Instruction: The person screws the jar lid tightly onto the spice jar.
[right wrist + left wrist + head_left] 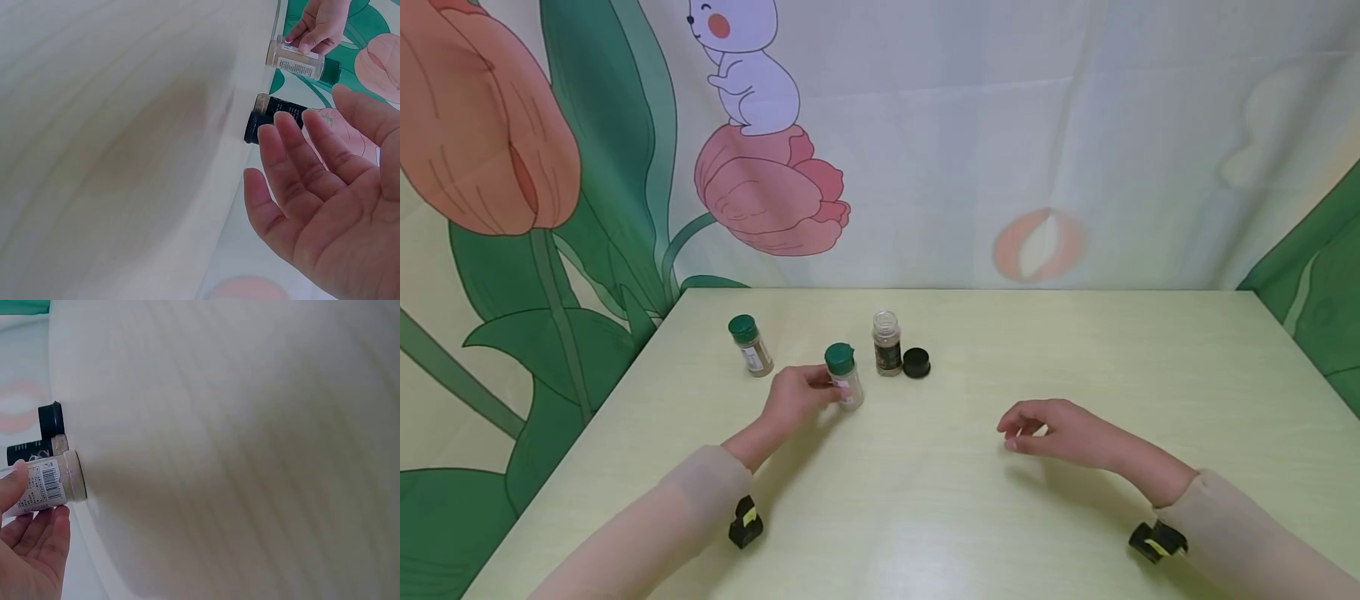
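My left hand [796, 397] grips a green-lidded spice jar [847, 387] between thumb and fingers. The left wrist view shows a barcode label on that jar [45, 487], with the thumb on one side and the fingertips on the other. Behind it and to the right is an uncapped clear spice jar [887, 344] with a dark label, its black cap [916, 362] on the table beside it. My right hand [1067, 433] hovers over the table on the right, its fingers loosely bent and holding nothing.
A second green-lidded spice jar [752, 345] stands on the pale table [970, 517], left of the others. A printed cloth [940, 167] with tulips and a white animal hangs behind the table's back edge. A dark wrist strap device [746, 523] is on the left sleeve.
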A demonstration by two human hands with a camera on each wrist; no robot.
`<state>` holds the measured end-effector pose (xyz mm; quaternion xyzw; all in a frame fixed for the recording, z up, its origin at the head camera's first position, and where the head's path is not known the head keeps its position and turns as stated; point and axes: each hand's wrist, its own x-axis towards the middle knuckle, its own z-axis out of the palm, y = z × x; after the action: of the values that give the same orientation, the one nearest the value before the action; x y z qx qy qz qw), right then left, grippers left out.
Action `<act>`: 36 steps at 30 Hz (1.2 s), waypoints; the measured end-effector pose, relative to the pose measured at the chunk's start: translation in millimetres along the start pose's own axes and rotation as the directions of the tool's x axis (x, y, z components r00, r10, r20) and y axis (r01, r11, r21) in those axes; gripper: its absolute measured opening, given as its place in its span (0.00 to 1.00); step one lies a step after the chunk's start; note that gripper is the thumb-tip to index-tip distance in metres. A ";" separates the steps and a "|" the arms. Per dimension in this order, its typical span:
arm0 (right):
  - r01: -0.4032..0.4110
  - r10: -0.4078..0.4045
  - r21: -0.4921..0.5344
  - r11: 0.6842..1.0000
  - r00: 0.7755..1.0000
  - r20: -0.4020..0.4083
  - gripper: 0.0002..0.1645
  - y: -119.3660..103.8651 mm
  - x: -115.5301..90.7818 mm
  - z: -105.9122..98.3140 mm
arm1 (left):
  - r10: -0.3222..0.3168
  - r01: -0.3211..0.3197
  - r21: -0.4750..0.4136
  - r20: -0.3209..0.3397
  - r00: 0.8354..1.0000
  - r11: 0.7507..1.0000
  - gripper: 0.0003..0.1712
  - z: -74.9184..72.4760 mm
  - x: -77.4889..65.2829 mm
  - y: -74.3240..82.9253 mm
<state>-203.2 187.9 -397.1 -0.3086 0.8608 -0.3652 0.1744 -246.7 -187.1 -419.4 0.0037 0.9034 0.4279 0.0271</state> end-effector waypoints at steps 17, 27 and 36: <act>-0.007 0.008 -0.010 1.000 1.000 0.004 0.17 2.1 1.4 0.9 | -0.055 0.054 -0.017 -0.021 0.998 0.998 0.25 -5.3 10.5 -3.4; -0.003 0.003 -0.005 1.000 1.000 0.002 0.17 3.7 0.7 2.0 | -0.086 0.085 -0.034 -0.043 0.995 0.996 0.27 -8.9 21.1 -6.9; -0.006 0.006 0.014 1.000 1.000 0.006 0.17 7.2 0.0 2.8 | -0.105 0.103 -0.038 -0.066 0.992 0.994 0.26 -12.7 30.4 -8.4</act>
<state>-204.6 190.4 -404.3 -0.3060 0.8585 -0.3699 0.1802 -277.5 -201.3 -419.3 -0.0583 0.8952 0.4415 0.0186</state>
